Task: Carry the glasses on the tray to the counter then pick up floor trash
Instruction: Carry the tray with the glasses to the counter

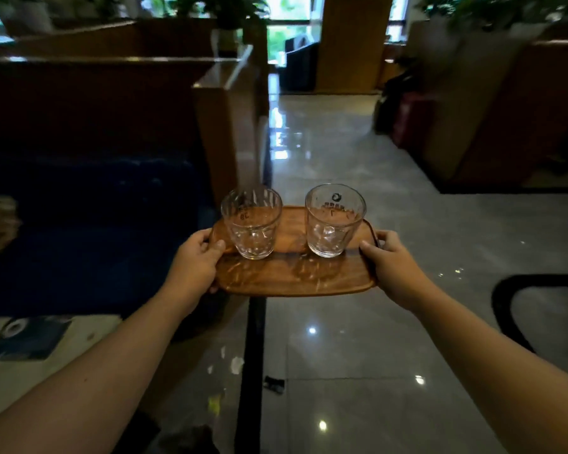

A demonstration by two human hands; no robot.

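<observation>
Head view: left hand (pixel 195 257) and right hand (pixel 389 260) have fingers wrapped around the tray (pixel 292 276) ends. Two glasses (pixel 252 222) stand on it, maybe empty. Walk slowly, keep it flat.

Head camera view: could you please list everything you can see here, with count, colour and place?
tray: one, brown wood, held level in mid-air over the floor
glasses: two, clear, upright side by side on the far half of the tray, apart
floor: glossy grey tiles with a dark strip, below and ahead
floor scraps: three small bits, white, dark and yellow, on the floor below the tray
sofa: one, dark blue, at left
partition: one, brown wood, behind the sofa
plants: green, blurred, in the background
left hand: gripping the tray's left edge
right hand: gripping the tray's right edge
</observation>
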